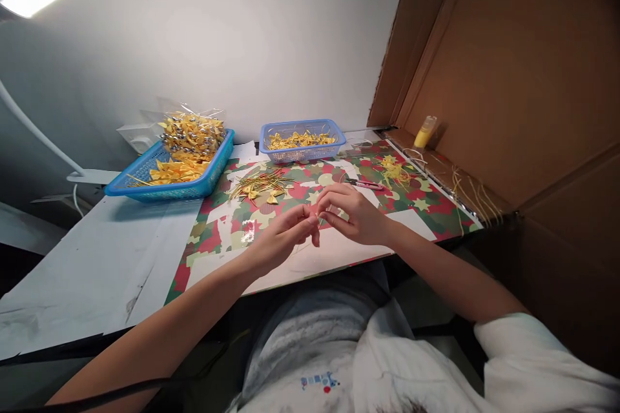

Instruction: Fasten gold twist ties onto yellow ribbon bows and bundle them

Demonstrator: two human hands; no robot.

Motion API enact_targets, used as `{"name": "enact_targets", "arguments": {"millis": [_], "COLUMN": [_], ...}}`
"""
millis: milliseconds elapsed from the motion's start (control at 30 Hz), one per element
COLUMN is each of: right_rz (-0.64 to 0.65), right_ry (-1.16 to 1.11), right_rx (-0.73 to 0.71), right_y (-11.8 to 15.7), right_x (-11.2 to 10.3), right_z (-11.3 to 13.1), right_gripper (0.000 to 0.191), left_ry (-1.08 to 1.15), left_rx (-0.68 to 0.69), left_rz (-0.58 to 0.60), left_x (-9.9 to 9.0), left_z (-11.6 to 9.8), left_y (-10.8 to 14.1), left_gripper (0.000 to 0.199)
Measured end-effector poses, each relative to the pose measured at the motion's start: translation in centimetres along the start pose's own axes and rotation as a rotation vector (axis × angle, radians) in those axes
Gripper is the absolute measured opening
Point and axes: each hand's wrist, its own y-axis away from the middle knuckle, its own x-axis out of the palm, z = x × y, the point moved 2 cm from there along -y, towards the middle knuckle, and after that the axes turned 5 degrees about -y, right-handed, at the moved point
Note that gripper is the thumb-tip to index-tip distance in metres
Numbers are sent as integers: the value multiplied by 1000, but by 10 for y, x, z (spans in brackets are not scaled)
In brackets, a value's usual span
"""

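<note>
At the far left of the bench (87, 271), a blue basket (221, 162) contains loose yellow bows (177, 171) and a clear bag (194, 132) of similar bows with silver parts. To its right, a pile of gold-green strands (261, 182) lies on the camouflage-patterned covering (448, 216); small bows (272, 197) rest at its near edge. These are near the left hand (288, 229), whose fingers are bent and whose fingertips meet those of the right hand. Behind, a violet-blue basket (303, 154) holds further yellow bows. The right hand (352, 214) has its thumb and fingers curled inward; whether either hand grips a piece cannot be determined. Just beyond it lies a pink-handled tool (371, 185). Further right are tangled yellow threads (396, 172) and a yellow-filled bottle (425, 133).
</note>
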Motion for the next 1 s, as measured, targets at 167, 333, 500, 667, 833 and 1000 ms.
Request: {"name": "enact_targets", "arguments": {"millis": [167, 333, 500, 667, 833, 1000], "right_rz": [42, 36, 127, -37, -138, -296], "right_ry": [67, 575, 645, 542, -11, -187], "right_rx": [169, 800, 902, 1031, 745, 687], "right_y": [8, 27, 37, 59, 92, 107], "right_x": [-13, -47, -54, -73, -63, -45], "right_z": [-49, -122, -133, -112, -48, -25], "right_gripper": [19, 33, 22, 16, 35, 47], "left_ry": [58, 151, 172, 148, 73, -54], "left_rx": [-23, -69, -49, -38, 8, 56], "left_rz": [-51, -86, -82, -117, -129, -103], "left_x": [9, 19, 26, 29, 44, 69], "left_z": [11, 11, 3, 1, -5, -18], "left_y": [-12, -13, -11, -14, -32, -75], "left_gripper": [40, 42, 43, 42, 37, 31]}}
